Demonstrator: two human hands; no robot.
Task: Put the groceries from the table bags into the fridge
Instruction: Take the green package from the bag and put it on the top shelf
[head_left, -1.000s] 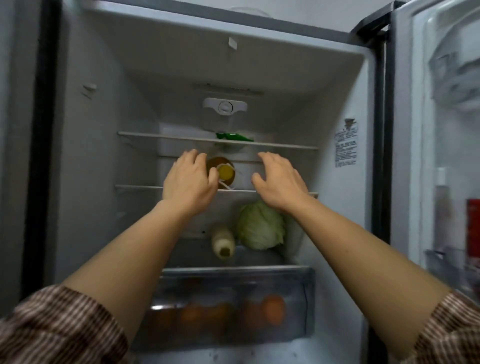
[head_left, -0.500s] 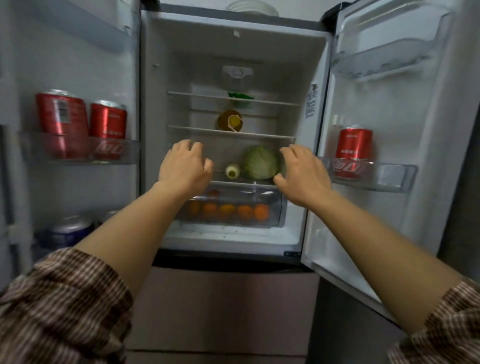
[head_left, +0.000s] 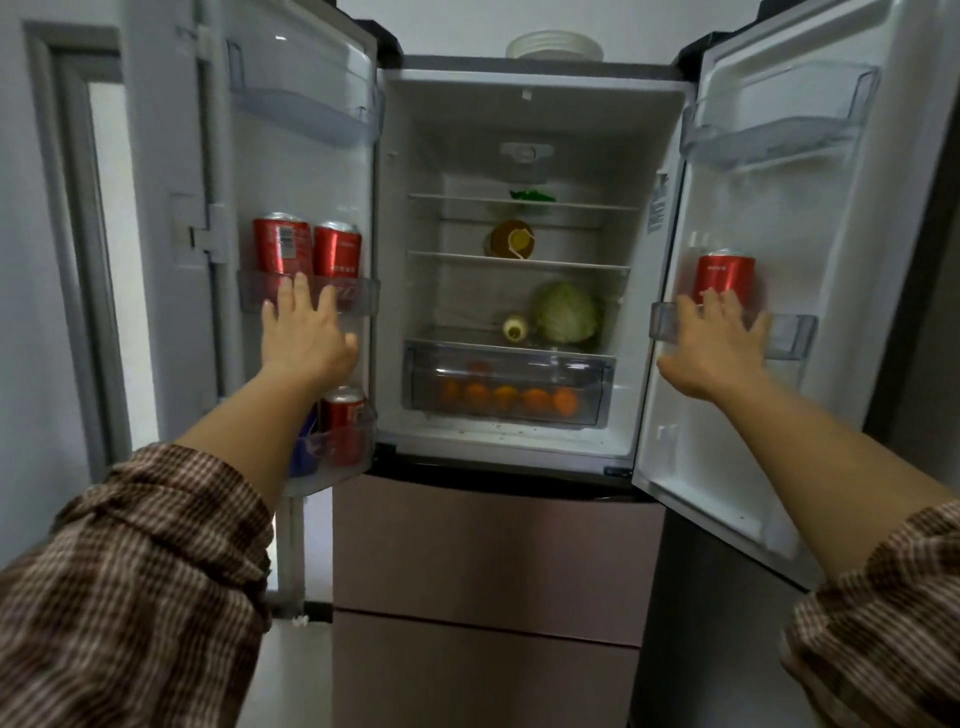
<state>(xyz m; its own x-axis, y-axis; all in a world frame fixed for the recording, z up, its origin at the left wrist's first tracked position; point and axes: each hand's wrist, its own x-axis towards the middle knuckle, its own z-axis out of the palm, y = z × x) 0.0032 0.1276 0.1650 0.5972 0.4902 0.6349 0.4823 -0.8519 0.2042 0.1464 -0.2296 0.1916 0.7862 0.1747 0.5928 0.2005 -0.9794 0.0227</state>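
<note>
Flat hands (head_left: 306, 338) (head_left: 719, 353), perhaps against upright fridge doors (head_left: 291, 171) (head_left: 769, 218)

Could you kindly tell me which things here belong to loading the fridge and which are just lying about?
Job: fridge, left hand, right hand, cabbage, oranges, red cans, amber bottle.
Lying about: white dishes atop the fridge, doorway.

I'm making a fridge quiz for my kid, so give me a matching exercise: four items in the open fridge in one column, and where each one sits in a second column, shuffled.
Column one:
1. cabbage
2. oranges
3. green packet
4. lone red can

Column two:
A. clear drawer
B. right door bin
C. top shelf
D. lowest shelf, beside a small lying bottle

Pairs: 1-D, 2-A, 3-C, 4-B
</note>
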